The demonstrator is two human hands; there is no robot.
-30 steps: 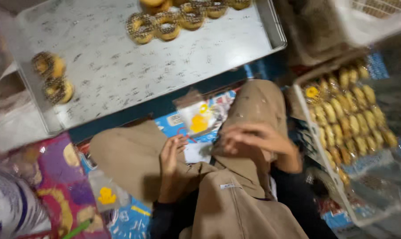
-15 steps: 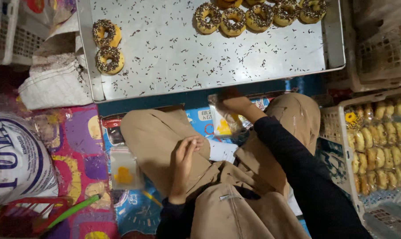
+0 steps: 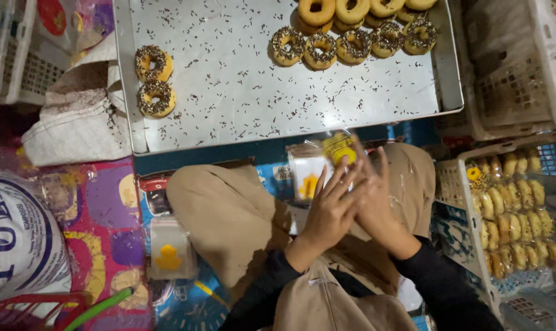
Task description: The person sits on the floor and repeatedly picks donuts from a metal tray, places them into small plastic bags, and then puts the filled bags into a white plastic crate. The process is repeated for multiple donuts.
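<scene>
My left hand (image 3: 330, 208) and my right hand (image 3: 376, 202) are pressed together above my lap, holding a small clear plastic bag with a yellow print (image 3: 342, 149) between the fingers. Just under it a stack of the same clear bags (image 3: 306, 178) rests on my knee. Ahead lies a metal tray (image 3: 241, 92) strewn with chocolate sprinkles. Two sprinkled donuts (image 3: 155, 81) sit at its left end, and a row of sprinkled donuts (image 3: 351, 43) lies at its far right with plain ones behind.
Another clear bag with a yellow print (image 3: 169, 248) lies on the colourful mat at the left. A white crate of packed donuts (image 3: 517, 202) stands at the right. A cloth sack (image 3: 75, 122) and a white printed sack (image 3: 17, 239) sit at the left.
My right hand has drawn back from its reach toward the tray and met my left hand, and both now hold a clear bag. The view has shifted toward the tray.
</scene>
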